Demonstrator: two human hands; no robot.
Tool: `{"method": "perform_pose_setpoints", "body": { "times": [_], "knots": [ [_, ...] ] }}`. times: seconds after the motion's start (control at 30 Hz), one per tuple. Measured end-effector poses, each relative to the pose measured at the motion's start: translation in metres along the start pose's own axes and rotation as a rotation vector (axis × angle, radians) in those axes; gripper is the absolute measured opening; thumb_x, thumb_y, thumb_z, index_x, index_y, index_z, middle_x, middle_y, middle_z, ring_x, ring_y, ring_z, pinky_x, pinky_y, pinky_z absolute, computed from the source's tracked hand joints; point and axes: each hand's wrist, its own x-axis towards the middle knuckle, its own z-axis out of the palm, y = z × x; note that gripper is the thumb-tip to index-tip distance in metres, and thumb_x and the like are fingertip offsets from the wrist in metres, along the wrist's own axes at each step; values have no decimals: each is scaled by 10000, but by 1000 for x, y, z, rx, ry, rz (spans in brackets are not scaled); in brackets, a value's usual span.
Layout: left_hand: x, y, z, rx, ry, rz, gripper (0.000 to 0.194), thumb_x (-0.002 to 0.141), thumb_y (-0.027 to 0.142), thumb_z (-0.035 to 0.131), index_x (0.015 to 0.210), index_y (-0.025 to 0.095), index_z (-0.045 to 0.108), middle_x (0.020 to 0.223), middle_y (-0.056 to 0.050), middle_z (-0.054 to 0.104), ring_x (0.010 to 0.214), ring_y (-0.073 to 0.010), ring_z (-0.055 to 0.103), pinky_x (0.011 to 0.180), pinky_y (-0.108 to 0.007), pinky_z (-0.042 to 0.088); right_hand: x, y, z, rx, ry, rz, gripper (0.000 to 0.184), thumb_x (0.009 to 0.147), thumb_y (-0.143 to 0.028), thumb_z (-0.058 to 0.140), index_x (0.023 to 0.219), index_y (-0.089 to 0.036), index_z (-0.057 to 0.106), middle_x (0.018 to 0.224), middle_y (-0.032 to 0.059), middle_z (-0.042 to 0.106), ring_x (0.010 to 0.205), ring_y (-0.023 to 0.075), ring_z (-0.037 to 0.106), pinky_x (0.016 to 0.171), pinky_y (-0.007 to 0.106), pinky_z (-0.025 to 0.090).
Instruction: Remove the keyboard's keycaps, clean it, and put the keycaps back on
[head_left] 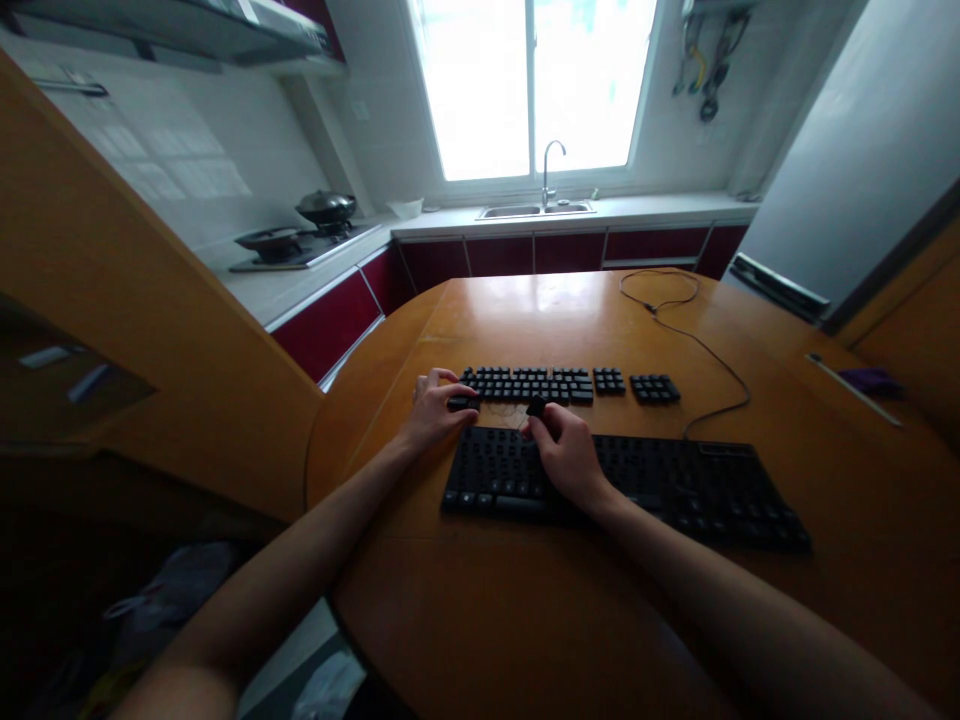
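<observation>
My left hand is at the left end of several rows of loose black keycaps. Its thumb and index finger close around a dark keycap resting on the table. My right hand is above the black keyboard, fingers pinched on a small black piece that looks like a keycap. Faint thin wire-like lines show beside these fingers; what they belong to is unclear. Along the keyboard's front edge some keys are still fitted, while much of its upper area looks bare. The right hand and forearm hide part of it.
Smaller keycap groups lie to the right of the main rows. A cable runs from the keyboard and loops near the far edge of the wooden table. Beyond are a counter with a sink and a stove with pans.
</observation>
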Motion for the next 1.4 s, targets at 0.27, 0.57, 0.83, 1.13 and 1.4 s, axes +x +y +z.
{"method": "perform_pose_setpoints", "body": {
  "times": [0.27,0.57,0.83,1.13,1.4],
  "knots": [
    [1,1,3,1,12,-19,205,710,329,844,888,265,766,1123,-40,536,1114,-274,464,1027,-453,385,-1,0,0,15,1,-1,212,921,-292,569,738,-199,620,747,38,704,720,197,662,694,304,470],
    [3,-7,7,-10,19,-27,220,693,317,849,853,235,722,1101,-38,547,1118,-273,472,1020,-439,384,-5,-4,1,4,-178,-95,182,919,-279,582,787,-183,662,734,17,681,687,169,598,644,277,432],
    [3,0,3,-19,67,-10,219,761,364,806,895,221,709,1069,-50,564,1090,-269,497,989,-418,397,-14,-14,-3,-137,-461,-350,207,913,-223,586,711,-200,620,694,-5,624,641,143,544,635,262,410],
    [5,3,1,-27,183,-44,144,915,317,607,954,208,694,1004,-54,634,1013,-244,557,947,-390,423,-16,-10,0,-400,-497,-573,156,928,-185,577,781,-179,629,773,64,687,724,185,616,724,297,442],
    [3,10,0,-95,177,-50,138,922,292,572,925,203,677,987,-55,665,969,-237,567,861,-373,453,-10,-8,0,-144,-444,-264,212,913,-190,606,702,-181,631,673,10,666,621,140,577,617,250,404]
  ]
}}
